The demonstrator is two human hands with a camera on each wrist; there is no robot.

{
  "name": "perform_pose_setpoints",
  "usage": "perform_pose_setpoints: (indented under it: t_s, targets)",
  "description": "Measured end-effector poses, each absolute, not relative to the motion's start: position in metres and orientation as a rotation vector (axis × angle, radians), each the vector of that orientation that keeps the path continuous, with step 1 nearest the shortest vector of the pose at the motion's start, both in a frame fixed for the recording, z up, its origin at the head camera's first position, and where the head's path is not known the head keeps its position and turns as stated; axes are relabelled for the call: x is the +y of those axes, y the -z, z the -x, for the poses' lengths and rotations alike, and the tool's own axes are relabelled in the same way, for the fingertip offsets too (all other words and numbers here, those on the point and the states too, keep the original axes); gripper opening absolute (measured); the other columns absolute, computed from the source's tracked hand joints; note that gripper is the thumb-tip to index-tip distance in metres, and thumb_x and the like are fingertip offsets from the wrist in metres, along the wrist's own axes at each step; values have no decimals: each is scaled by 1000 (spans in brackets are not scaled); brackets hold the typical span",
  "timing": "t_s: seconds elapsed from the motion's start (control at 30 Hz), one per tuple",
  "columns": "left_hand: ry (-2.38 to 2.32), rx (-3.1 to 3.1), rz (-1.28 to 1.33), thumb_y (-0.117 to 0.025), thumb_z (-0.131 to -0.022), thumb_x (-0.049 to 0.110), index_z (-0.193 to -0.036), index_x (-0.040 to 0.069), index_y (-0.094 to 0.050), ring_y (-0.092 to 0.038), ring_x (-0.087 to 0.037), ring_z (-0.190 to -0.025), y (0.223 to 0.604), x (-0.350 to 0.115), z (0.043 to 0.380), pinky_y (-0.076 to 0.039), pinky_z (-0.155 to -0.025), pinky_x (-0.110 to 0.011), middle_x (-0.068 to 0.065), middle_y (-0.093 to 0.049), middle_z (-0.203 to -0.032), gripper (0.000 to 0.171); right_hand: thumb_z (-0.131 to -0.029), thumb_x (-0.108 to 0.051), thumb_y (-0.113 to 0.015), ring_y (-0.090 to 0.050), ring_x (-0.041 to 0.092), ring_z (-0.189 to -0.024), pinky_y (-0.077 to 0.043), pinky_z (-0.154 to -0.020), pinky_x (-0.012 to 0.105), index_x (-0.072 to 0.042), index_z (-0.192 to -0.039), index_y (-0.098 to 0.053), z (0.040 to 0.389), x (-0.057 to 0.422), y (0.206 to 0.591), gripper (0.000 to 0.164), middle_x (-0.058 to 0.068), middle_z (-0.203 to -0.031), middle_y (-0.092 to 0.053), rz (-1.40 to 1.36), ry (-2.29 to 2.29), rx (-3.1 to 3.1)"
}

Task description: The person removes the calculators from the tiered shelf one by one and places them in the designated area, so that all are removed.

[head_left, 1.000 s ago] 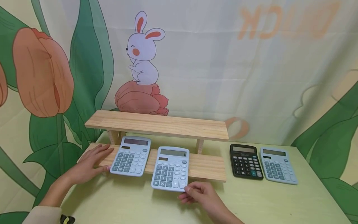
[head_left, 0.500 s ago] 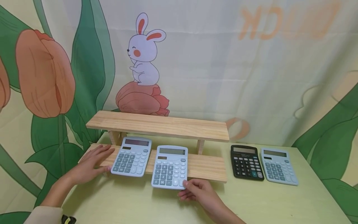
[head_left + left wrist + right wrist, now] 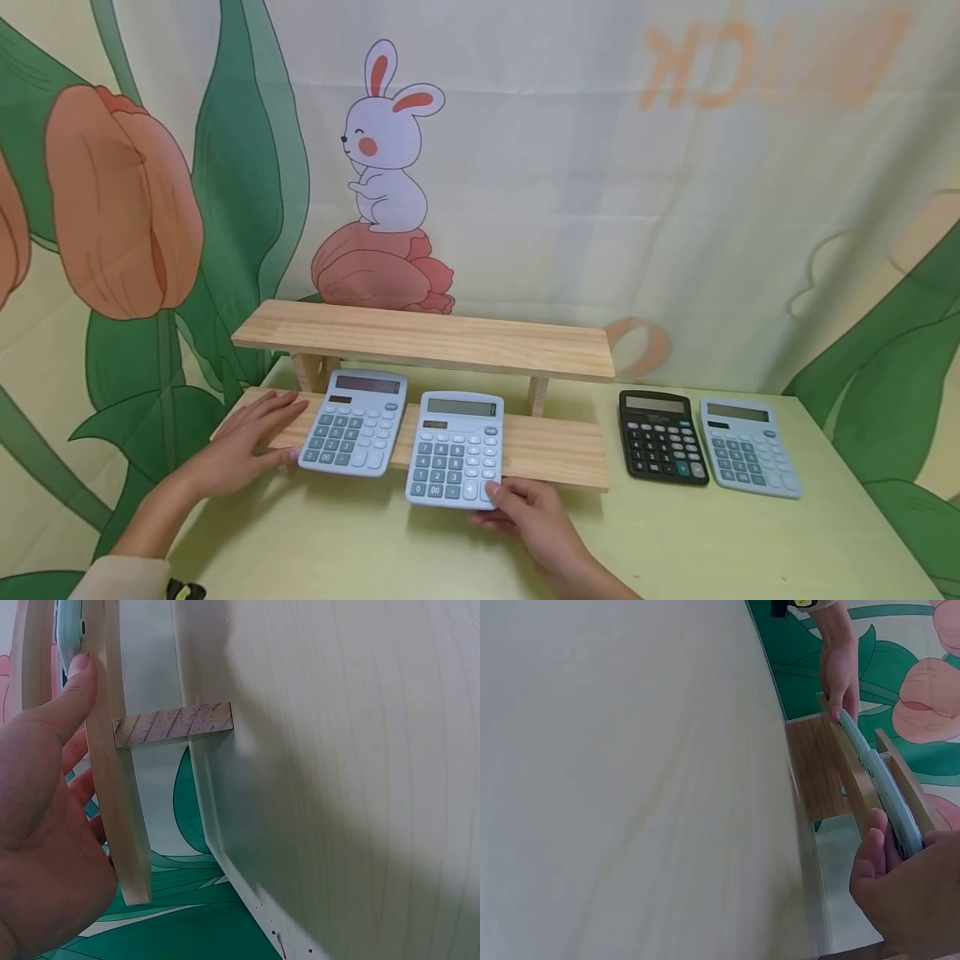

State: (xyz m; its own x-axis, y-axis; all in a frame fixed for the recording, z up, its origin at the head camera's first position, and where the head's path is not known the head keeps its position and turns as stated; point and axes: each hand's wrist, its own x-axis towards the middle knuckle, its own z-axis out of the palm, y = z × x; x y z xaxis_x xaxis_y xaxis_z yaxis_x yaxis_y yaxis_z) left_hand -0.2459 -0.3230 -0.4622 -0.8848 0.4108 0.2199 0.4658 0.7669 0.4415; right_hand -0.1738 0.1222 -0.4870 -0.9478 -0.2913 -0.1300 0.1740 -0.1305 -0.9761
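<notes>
My right hand [image 3: 536, 521] pinches the lower right corner of a light blue calculator [image 3: 455, 450], thumb on top near the keys and fingers beneath. That calculator leans over the front of the lower board of a wooden two-tier shelf [image 3: 558, 448]. To its left, a second light blue calculator [image 3: 356, 425] lies tilted on the same board. My left hand [image 3: 232, 446] rests on the board's left end with fingers extended, its thumb tip at that calculator's lower left edge. In the left wrist view the thumb [image 3: 79, 679] touches the calculator's side [image 3: 70, 634].
A black calculator [image 3: 660, 435] and another light blue calculator [image 3: 750, 446] lie side by side on the pale table [image 3: 712, 550], right of the shelf. The upper board [image 3: 427, 336] runs behind the lower one. A printed curtain [image 3: 540, 167] hangs at the back.
My right hand and the calculator it holds have shifted slightly toward the shelf and left, and the thumb sits further onto the calculator's face. The left hand stays in place.
</notes>
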Motion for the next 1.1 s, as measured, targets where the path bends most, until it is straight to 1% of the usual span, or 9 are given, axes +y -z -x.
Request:
perform_pose_setpoints:
  t_s: [0.1,0.23,0.37,0.4,0.5,0.63,0.77,0.93,1.1]
  targets:
    - [761,-2825,712,-77,-97,36,-156,2,-50,-23,-58,-151,465,-324,247,-18,-114,-77,-28,-38,-163,73,-108,-17,-63,-77,22,-95,-60,-87,32,12,-129,-65,173,122,486,36,19,-109,-78,117,2167,1797]
    - [758,-2821,723,-77,-97,35,-156,2,-50,-24,-58,-150,466,-326,246,-18,-114,-76,-28,-39,-163,73,-106,-14,-64,-77,24,-93,-60,-85,32,12,-136,-59,172,125,486,40,19,-114,-77,134,2153,1730]
    - [750,-2843,726,-76,-98,36,-157,1,-48,-23,-58,-151,463,-327,246,-18,-114,-76,-28,-37,-164,73,-104,-11,-65,-77,27,-95,-60,-89,35,10,-143,-53,170,130,485,46,21,-120,-74,152,2120,1663]
    - [746,-2849,723,-75,-99,36,-157,2,-48,-23,-58,-151,462,-327,246,-18,-114,-76,-27,-37,-164,73,-104,-11,-65,-76,27,-98,-60,-91,36,10,-144,-52,170,131,484,47,21,-122,-74,153,2117,1651]
    - [747,-2857,713,-76,-99,36,-157,2,-48,-23,-58,-151,460,-327,246,-18,-115,-76,-27,-37,-165,73,-106,-19,-65,-74,24,-104,-59,-94,37,9,-142,-55,171,130,483,47,16,-122,-73,127,2109,1658]
    - [742,-2847,721,-76,-98,36,-157,1,-49,-23,-58,-151,462,-327,246,-19,-114,-76,-27,-37,-164,73,-108,-27,-65,-74,19,-105,-59,-89,34,8,-136,-61,174,128,483,45,11,-118,-75,49,2109,1720]
    - [734,-2828,739,-76,-98,35,-156,0,-49,-25,-58,-150,464,-326,246,-20,-114,-75,-28,-38,-163,73,-108,-24,-64,-76,21,-104,-60,-86,34,9,-135,-62,175,127,485,43,13,-118,-76,12,2121,1736]
    - [736,-2837,727,-76,-98,36,-156,1,-49,-24,-58,-150,463,-324,246,-19,-114,-75,-27,-38,-163,73,-106,-17,-65,-75,23,-106,-61,-90,36,10,-137,-59,174,128,483,42,15,-120,-76,80,2092,1783]
    - [743,-2836,725,-76,-98,37,-157,2,-49,-24,-58,-151,464,-324,247,-19,-113,-76,-27,-38,-163,73,-106,-16,-65,-74,21,-105,-60,-93,37,10,-136,-61,172,133,479,39,15,-119,-76,141,2060,1830]
